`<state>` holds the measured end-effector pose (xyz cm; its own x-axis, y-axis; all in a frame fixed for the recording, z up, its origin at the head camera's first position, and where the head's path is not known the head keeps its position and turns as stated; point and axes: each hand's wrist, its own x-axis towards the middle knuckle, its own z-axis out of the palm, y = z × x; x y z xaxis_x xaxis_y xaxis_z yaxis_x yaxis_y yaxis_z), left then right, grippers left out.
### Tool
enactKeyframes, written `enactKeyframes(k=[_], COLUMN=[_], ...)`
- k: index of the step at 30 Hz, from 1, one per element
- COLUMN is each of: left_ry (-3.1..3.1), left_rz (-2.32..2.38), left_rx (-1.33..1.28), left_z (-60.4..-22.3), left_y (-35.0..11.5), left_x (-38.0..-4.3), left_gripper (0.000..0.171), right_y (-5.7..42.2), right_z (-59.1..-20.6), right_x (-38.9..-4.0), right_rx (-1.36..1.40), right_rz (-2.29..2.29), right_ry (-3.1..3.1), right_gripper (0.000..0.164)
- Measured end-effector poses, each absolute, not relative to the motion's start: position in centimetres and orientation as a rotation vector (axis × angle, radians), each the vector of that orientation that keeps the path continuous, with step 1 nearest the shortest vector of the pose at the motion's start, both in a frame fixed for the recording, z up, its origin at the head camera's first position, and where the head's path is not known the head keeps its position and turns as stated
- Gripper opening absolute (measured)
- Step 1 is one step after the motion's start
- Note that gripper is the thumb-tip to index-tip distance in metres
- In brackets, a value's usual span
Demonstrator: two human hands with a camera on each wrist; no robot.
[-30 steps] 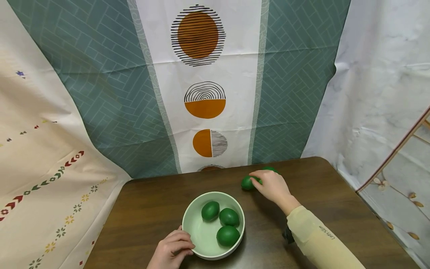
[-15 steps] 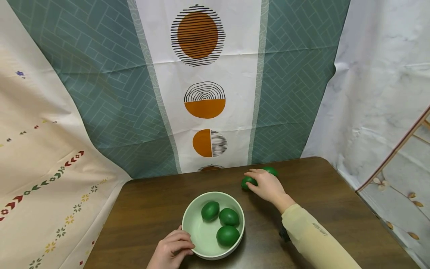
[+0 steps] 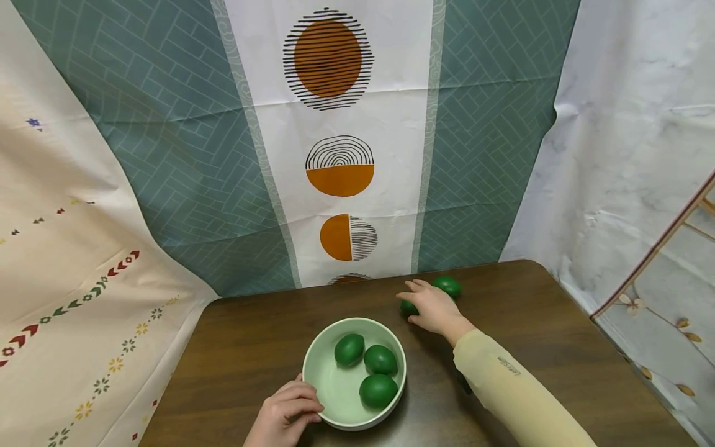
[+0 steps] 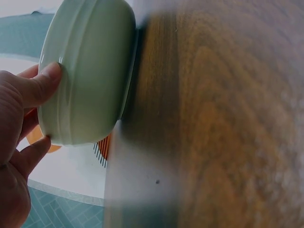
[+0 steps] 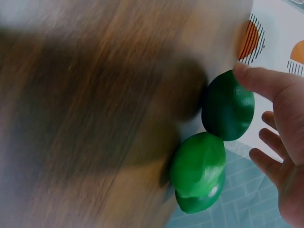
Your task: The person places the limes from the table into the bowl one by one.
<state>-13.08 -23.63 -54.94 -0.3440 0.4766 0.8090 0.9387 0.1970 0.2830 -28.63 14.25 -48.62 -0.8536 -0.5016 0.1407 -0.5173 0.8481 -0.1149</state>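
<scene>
- Head view: over the last second the right hand [image 3: 431, 307] has slid leftward over the near fruit [image 3: 408, 308], on the far part of the table [image 3: 251, 347]. Most of that green fruit is now covered.
- The far fruit [image 3: 446, 286] shows more fully than it did, as the hand has uncovered it.
- The right fingers are spread and fairly straight; no hold shows. For the work in hand, I judge this to be lining up over the near fruit, with a grip not yet made.
- The bowl [image 3: 335, 394] has not shifted on the table, and the same three fruits [image 3: 378, 391] lie in it. The left hand [image 3: 286, 413] stays at its left side, so the bowl seems well steadied.
- Left wrist view: the left hand pinches the bowl near its rim, one digit pressed on the outer wall and others reaching behind the rim.
- Right wrist view: the thumb tip overlaps the upper edge of the near fruit; I cannot tell whether it presses. The other fingers are extended, apart from it, holding nothing.
- Just below the near fruit sits a bright green fruit [image 5: 198, 164], partly covering another dark one, probably the far fruit.
</scene>
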Motion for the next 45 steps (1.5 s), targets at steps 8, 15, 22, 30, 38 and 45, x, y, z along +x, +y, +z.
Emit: enactKeyframes(k=[8, 15, 22, 30, 38, 45], left_ry=[-1.927, -1.912, -1.899, -1.892, -1.909, -1.912], left_rz=[-1.047, -1.042, -1.061, -1.074, -1.068, -1.054], left_rx=[-1.304, -1.312, -1.320, -1.322, -1.306, -1.306], left_z=[-54.8, -55.0, -55.1, -55.1, -55.1, -55.1], left_y=[-23.6, -23.6, -23.5, -23.4, -23.6, -23.6], left_x=[-13.2, -13.1, -13.0, -13.0, -13.0, -13.0], left_gripper=[0.013, 0.012, 0.011, 0.011, 0.010, 0.010], right_y=[13.8, 13.7, 13.7, 13.6, 13.5, 13.5], right_z=[-48.8, -49.3, -49.6, -50.0, -50.7, -50.8], right_x=[-29.1, -29.1, -29.3, -29.5, -29.5, -29.4], right_rx=[0.768, 0.746, 0.721, 0.696, 0.754, 0.762], right_rz=[0.191, 0.145, 0.099, 0.088, 0.109, 0.174], right_ry=[-2.961, -2.959, -2.961, -2.975, -2.871, -2.854], right_gripper=[0.058, 0.052, 0.054, 0.059, 0.055, 0.058])
